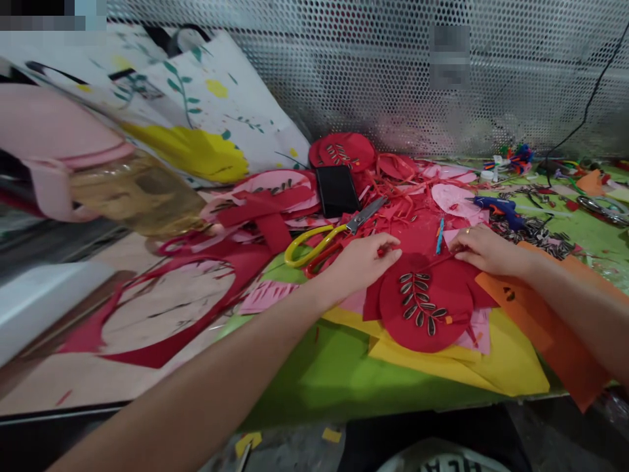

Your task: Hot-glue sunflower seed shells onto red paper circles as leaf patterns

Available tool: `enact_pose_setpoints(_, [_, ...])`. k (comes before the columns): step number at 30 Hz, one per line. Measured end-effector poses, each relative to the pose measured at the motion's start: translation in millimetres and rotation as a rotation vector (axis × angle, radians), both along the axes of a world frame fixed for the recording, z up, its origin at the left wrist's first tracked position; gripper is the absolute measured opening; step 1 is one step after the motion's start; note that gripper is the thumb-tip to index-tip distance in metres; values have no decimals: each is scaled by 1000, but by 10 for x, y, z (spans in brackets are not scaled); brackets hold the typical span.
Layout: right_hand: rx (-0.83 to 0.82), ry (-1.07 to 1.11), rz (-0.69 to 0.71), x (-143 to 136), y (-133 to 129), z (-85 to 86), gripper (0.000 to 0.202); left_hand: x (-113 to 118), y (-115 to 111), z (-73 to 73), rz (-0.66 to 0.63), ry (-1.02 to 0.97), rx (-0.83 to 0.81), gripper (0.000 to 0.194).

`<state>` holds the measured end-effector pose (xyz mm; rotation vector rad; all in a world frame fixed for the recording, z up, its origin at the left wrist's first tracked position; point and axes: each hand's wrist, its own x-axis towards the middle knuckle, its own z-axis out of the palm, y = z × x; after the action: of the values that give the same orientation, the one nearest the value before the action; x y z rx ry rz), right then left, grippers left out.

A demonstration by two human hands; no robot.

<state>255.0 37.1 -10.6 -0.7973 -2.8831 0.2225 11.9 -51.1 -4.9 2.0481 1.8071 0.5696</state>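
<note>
In the head view, my left hand (366, 259) is curled over the red paper, thumb and fingers almost meeting; a bit of red shows between them. My right hand (484, 249), with a ring, has its fingertips pinched together at the far edge of the paper. What either hand holds is too small to tell. Below both hands is a round red paper piece (393, 321) with striped sunflower seeds (417, 295) set in a leafy sprig. Yellow-handled scissors (314, 246) lie partly open beside my left hand, and a blue stick (439, 236) lies between the hands.
Behind are a black phone (338, 190), red scraps (393, 196) and finished red discs (344, 154). At right are a blue glue gun (504, 210), loose seeds (545, 236) and orange paper (555, 328). A pink-lidded jug (142, 193) and patterned bag (206, 98) stand left.
</note>
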Motion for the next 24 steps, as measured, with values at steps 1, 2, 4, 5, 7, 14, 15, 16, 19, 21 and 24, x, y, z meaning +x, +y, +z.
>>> enact_pose_setpoints(1, [10, -3, 18, 0, 4, -10, 13, 4, 1, 4, -6, 7, -5, 34])
enact_pose_setpoints(2, [19, -2, 34, -1, 8, -21, 13, 9, 0, 7, -10, 17, -11, 34])
enact_pose_setpoints(4, [26, 9, 56, -6, 15, -45, 13, 23, -8, 5, -21, 43, -13, 34])
enact_pose_setpoints(5, [25, 18, 60, -9, 19, -57, 13, 30, -14, -1, -31, 55, -5, 34])
enact_pose_setpoints(7, [16, 37, 62, -12, 27, -80, 13, 41, -22, -25, -67, 69, 24, 33])
enact_pose_setpoints(14, [-28, 108, 72, 4, 56, -116, 12, 19, 6, -123, -182, 56, 63, 33])
enact_pose_setpoints(15, [-33, 109, 72, 6, 55, -111, 12, 15, 8, -127, -183, 49, 59, 34])
enact_pose_setpoints(16, [-36, 109, 71, 7, 52, -104, 12, 14, 8, -128, -185, 46, 54, 34])
enact_pose_setpoints(19, [-46, 97, 68, 5, 31, -71, 12, 21, -4, -118, -185, 39, 46, 35])
enact_pose_setpoints(21, [-49, 92, 61, 0, 12, -46, 13, 29, -15, -109, -183, 32, 42, 35])
enact_pose_setpoints(24, [-39, 87, 50, -7, -21, -10, 12, 32, -20, -103, -180, 23, 33, 35])
